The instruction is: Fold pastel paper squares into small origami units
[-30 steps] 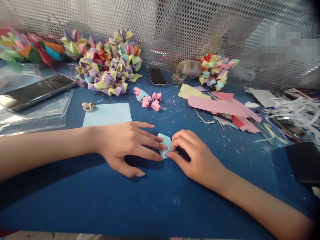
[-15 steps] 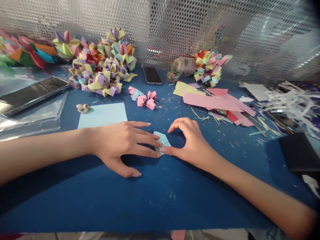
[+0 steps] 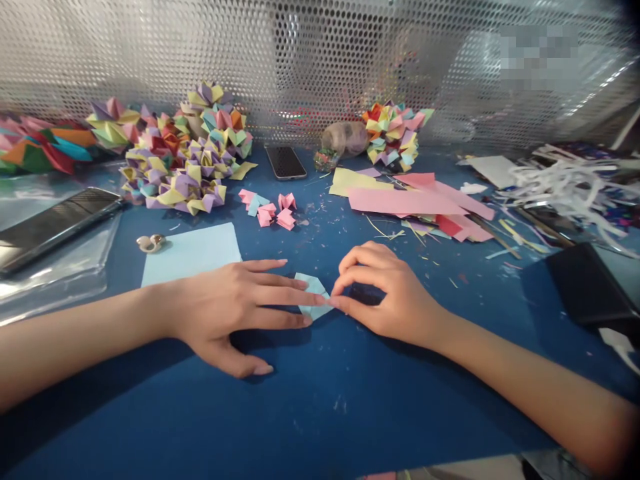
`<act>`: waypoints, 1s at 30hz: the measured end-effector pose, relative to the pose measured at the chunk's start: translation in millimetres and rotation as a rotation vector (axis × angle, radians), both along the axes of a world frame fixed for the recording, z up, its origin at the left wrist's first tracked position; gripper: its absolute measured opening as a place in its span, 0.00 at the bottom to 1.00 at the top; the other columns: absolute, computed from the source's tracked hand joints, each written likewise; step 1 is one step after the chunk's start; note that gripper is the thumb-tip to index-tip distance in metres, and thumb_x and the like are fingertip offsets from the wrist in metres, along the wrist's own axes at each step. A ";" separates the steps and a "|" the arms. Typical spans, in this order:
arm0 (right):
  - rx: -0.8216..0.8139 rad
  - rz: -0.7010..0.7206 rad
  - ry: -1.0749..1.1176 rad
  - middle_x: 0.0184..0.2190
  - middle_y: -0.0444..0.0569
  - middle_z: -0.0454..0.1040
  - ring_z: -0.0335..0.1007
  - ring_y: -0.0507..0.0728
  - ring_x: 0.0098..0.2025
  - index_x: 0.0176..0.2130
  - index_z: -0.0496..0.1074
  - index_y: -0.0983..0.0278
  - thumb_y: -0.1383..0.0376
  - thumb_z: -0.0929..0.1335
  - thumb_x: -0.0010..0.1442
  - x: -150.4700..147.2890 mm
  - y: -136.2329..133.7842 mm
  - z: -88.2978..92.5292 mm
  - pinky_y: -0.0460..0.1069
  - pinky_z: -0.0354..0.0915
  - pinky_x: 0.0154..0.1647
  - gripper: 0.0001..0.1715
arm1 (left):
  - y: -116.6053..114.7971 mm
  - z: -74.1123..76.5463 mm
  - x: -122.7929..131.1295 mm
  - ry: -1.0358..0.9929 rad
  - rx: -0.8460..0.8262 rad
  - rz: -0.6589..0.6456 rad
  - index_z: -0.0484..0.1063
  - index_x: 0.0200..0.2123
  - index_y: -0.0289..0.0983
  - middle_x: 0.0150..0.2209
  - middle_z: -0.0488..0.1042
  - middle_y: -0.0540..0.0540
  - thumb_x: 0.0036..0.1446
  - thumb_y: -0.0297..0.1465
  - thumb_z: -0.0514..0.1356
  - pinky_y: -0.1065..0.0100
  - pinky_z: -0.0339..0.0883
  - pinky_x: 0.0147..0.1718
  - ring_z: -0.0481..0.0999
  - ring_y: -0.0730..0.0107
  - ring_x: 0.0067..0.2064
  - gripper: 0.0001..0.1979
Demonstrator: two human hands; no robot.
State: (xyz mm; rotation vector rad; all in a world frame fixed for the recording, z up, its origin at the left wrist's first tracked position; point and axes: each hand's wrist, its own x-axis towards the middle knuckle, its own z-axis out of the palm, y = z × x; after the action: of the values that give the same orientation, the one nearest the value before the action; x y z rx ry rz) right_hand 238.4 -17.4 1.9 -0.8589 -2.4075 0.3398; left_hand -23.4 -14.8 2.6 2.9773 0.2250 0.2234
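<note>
A small folded piece of light blue paper (image 3: 316, 288) lies on the blue tabletop in front of me. My left hand (image 3: 235, 303) rests palm down with its fingers spread, and several fingertips press on the paper. At the paper's right corner, my right hand (image 3: 387, 290) pinches with thumb and index finger. Part of the folded piece is hidden under the left fingers. Behind my left hand is a larger light blue sheet (image 3: 200, 250), partly covered by the hand and forearm. A shiny gold-and-pale object (image 3: 151, 243) sits on its corner.
Small pink and blue folded pieces (image 3: 267, 210) lie beyond my hands. Modular paper models (image 3: 185, 160) stand at the back left, near a phone (image 3: 285, 163). Coloured paper strips (image 3: 415, 200) lie at right, with white shreds (image 3: 555, 180) and a black object (image 3: 590, 287) further right.
My right thumb and index finger have closed together at the paper's right corner; they were apart before. The left fingers still press the paper. The camera view has shifted slightly.
</note>
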 end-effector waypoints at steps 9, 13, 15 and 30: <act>0.176 0.119 -0.111 0.34 0.48 0.75 0.68 0.55 0.38 0.30 0.75 0.63 0.62 0.70 0.57 5.1 3.4 -1.6 0.58 0.57 0.51 0.07 | -3.2 6.3 2.2 0.056 -0.053 0.044 0.63 0.58 0.40 0.62 0.61 0.45 0.57 0.42 0.55 0.53 0.27 0.66 0.59 0.58 0.64 0.27; 0.256 0.275 -0.176 0.41 0.48 0.77 0.70 0.56 0.46 0.42 0.73 0.65 0.63 0.67 0.61 6.0 1.3 -1.2 0.59 0.54 0.59 0.10 | -5.8 9.6 3.4 0.052 -0.082 0.071 0.62 0.58 0.40 0.61 0.63 0.44 0.58 0.42 0.54 0.52 0.26 0.65 0.60 0.59 0.63 0.26; 0.237 0.260 -0.143 0.42 0.48 0.78 0.71 0.55 0.47 0.46 0.72 0.65 0.65 0.66 0.62 4.2 0.9 -1.5 0.58 0.55 0.59 0.12 | -7.4 10.2 4.1 0.056 -0.085 0.076 0.61 0.59 0.39 0.61 0.63 0.44 0.59 0.42 0.53 0.52 0.24 0.65 0.59 0.59 0.63 0.26; -0.205 0.013 -0.020 0.38 0.45 0.76 0.70 0.53 0.42 0.46 0.72 0.62 0.72 0.69 0.57 -22.6 11.4 -1.7 0.49 0.66 0.46 0.16 | -21.2 7.4 9.8 0.022 0.076 0.210 0.60 0.60 0.37 0.58 0.66 0.42 0.63 0.47 0.47 0.53 0.35 0.64 0.61 0.56 0.60 0.28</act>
State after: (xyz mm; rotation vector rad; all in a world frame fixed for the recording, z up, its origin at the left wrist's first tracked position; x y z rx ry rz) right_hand 215.8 -6.0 0.2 -0.9393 -2.4274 0.5942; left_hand -13.6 -36.0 10.0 3.0306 0.5454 0.2267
